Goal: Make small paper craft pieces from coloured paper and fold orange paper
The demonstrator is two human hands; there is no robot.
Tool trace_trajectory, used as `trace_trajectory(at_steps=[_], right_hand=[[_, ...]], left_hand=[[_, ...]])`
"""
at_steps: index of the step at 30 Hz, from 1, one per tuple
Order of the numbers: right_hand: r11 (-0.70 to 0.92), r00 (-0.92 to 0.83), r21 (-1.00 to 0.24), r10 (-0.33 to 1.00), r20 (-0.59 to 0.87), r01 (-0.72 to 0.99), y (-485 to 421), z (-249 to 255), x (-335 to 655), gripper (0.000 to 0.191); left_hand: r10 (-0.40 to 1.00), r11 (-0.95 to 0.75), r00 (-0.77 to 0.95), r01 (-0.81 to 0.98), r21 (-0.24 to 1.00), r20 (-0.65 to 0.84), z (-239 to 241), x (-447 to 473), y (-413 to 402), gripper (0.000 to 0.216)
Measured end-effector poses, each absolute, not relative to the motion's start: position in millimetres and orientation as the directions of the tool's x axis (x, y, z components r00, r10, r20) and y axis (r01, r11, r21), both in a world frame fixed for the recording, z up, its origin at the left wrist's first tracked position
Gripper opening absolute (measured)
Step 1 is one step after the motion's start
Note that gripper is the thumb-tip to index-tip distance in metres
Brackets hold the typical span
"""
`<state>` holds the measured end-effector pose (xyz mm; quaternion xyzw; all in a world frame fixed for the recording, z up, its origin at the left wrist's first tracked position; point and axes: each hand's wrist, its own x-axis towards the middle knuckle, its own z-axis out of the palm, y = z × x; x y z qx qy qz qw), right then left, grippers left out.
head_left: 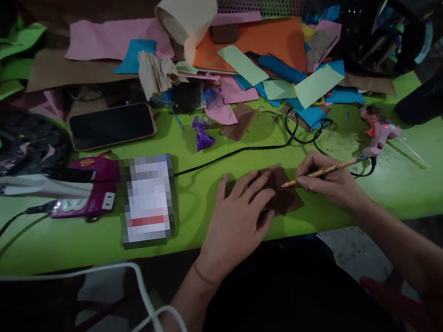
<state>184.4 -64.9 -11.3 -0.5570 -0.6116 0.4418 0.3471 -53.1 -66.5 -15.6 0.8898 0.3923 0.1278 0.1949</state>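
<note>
"Much pressure needed?"
"Enough against slipping: brown paper (pixel 289 199), on the near side of the counter (pixel 376 194), is steadied by the spread left hand (pixel 236 216); the pencil (pixel 330 169) is pinched in the right hand (pixel 332 181)."

Green tabletop (pixel 199 212). On it rest: one dark-screened phone (pixel 112 127); one purple power strip (pixel 96 191); one pink glue gun (pixel 382 135); one crumpled purple bit (pixel 203 138); one brown piece (pixel 288 201); black cable (pixel 244 149); coloured paper scraps (pixel 319 85) towards the back.
</note>
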Motion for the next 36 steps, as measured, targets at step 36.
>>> trace_trajectory(at_steps=[36], right_hand=[[0.078, 0.001, -0.903, 0.996, 0.087, 0.423, -48, -24, 163, 0.018]], left_hand=[[0.728, -0.653, 0.675, 0.627, 0.425, 0.122, -21, -64, -68, 0.027]])
